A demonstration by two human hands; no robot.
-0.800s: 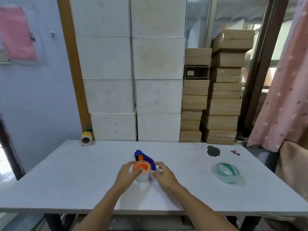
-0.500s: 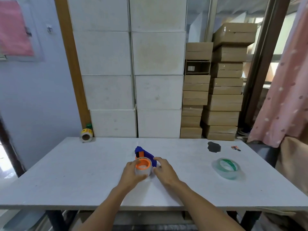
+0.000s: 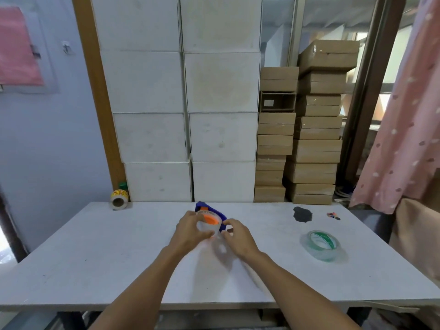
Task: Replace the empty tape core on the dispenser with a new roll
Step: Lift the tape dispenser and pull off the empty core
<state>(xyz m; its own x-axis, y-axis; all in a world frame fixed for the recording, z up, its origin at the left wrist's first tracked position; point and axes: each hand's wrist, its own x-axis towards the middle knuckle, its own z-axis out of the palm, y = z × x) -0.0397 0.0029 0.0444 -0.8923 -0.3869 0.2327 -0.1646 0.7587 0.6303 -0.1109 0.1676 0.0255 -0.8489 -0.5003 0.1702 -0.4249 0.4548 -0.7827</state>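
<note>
A blue tape dispenser (image 3: 223,224) with an orange hub (image 3: 211,219) is held just above the middle of the white table (image 3: 95,258), with its shadow below it. A pale, nearly bare tape core (image 3: 206,226) sits around the hub. My left hand (image 3: 190,231) wraps its fingers around that core from the left. My right hand (image 3: 238,238) pinches the dispenser's near right end. The new roll (image 3: 322,244), clear tape on a green-printed core, lies flat on the table to the right, apart from both hands.
A small roll of yellow labels (image 3: 118,198) stands at the table's far left corner. A dark patch (image 3: 302,214) and tiny coloured bits (image 3: 333,215) lie at the far right. White boxes (image 3: 185,115) and brown cartons (image 3: 309,139) stack behind; a pink curtain (image 3: 404,115) hangs at right.
My left hand has closed further around the core. Both hands have raised the dispenser slightly off the table and tilted it.
</note>
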